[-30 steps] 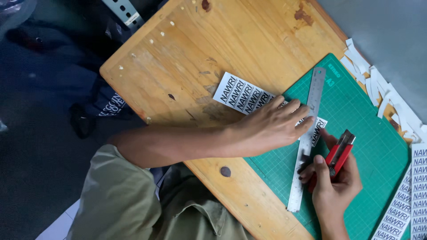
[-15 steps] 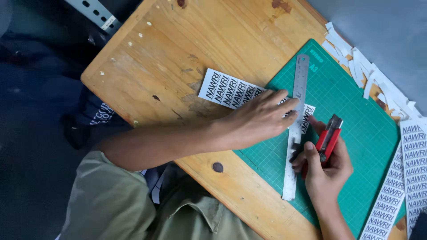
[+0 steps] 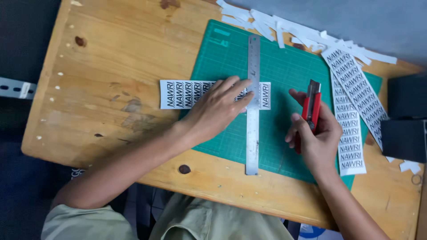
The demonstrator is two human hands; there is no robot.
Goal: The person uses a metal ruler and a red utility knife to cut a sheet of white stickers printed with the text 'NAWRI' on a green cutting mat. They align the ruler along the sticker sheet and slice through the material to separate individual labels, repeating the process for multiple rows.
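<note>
Worn wooden tabletop point(image 3: 115, 53) carries a green gridded cutting mat point(image 3: 289, 71). On the mat I see a long steel ruler point(image 3: 253, 133) lying across a white printed label strip point(image 3: 178, 94). My left hand point(image 3: 218, 109) lies flat, fingers spread, fingertips point(image 3: 243, 85) pressing strip and ruler. Just right of them, my right hand point(image 3: 318, 135) is closed around a red utility knife point(image 3: 311, 109), clear of the ruler. Cut label strips point(image 3: 351, 89) lie beyond it.

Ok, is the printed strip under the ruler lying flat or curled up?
Flat. The printed strip lies spread across wood and green mat, pinned by the left hand and the steel ruler crossing it.
</note>
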